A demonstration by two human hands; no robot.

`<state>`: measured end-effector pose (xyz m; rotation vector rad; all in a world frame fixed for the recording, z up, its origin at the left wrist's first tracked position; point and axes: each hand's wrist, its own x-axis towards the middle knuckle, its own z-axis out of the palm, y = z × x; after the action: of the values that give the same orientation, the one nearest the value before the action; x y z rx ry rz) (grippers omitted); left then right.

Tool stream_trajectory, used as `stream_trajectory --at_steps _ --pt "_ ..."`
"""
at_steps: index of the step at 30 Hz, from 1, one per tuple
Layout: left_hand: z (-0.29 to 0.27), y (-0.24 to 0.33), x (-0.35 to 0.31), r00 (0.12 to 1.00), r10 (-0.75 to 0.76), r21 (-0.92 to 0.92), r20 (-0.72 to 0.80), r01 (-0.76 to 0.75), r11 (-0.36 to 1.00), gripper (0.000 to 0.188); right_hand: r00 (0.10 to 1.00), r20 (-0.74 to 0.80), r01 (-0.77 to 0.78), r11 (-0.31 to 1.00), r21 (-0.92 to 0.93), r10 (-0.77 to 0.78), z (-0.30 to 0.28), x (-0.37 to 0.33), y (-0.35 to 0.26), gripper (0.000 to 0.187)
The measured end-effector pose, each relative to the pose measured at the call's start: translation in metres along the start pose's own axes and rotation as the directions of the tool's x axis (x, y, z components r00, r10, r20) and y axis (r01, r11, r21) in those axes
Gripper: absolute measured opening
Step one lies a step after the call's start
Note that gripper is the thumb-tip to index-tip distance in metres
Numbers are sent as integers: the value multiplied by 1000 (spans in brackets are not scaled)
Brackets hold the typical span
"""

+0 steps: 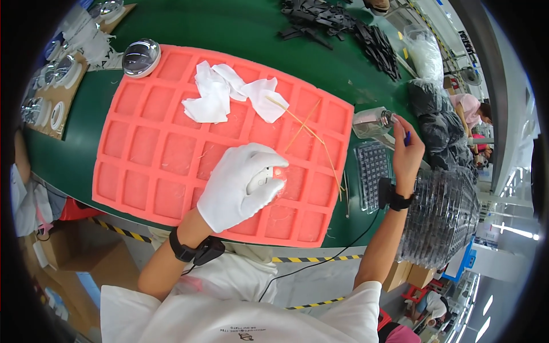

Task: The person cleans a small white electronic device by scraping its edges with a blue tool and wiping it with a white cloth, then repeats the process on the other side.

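Observation:
My left hand [235,186], in a white glove, is closed around a small white part [262,182] with rounded edges. It is above the pink foam tray [135,182], and the glove hides much of the part. To the right, my bare right hand [407,150] has its fingers drawn together at the neck of a clear bottle [372,122] that lies tilted toward it. A small blue piece [407,138] shows at its fingers; what it belongs to is hidden. White cloths [209,94] and thin wooden sticks [305,127] lie on the tray.
A shiny dome [140,58] sits at the tray's far left corner. Black parts [326,20] are heaped at the back of the green table [240,34]. A clear plastic tray [370,171] lies beside the pink one. Stacked trays [437,217] and bagged goods [437,120] stand at right.

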<state>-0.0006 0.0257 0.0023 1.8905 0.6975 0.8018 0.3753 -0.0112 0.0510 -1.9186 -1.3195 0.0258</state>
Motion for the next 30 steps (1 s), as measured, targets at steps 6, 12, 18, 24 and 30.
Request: stream_trajectory --at_steps 6,12,18,24,30 --pt "2 8 1 997 -77 -7 17 77 997 69 998 14 67 994 -85 -66 1 -1 -4 27" --pt "6 5 0 990 -132 -14 57 133 991 76 999 0 53 998 -43 -53 1 -3 -2 27" --pt "8 3 -2 994 -109 -18 19 109 994 72 995 -84 49 998 -31 -51 6 0 -4 27" --pt "9 1 -1 998 -58 -10 -4 58 998 71 999 -23 23 999 -43 -24 5 0 -1 27" --pt "9 0 -2 998 -66 -35 -1 66 997 70 1000 -16 14 996 -85 -15 3 2 -4 28"
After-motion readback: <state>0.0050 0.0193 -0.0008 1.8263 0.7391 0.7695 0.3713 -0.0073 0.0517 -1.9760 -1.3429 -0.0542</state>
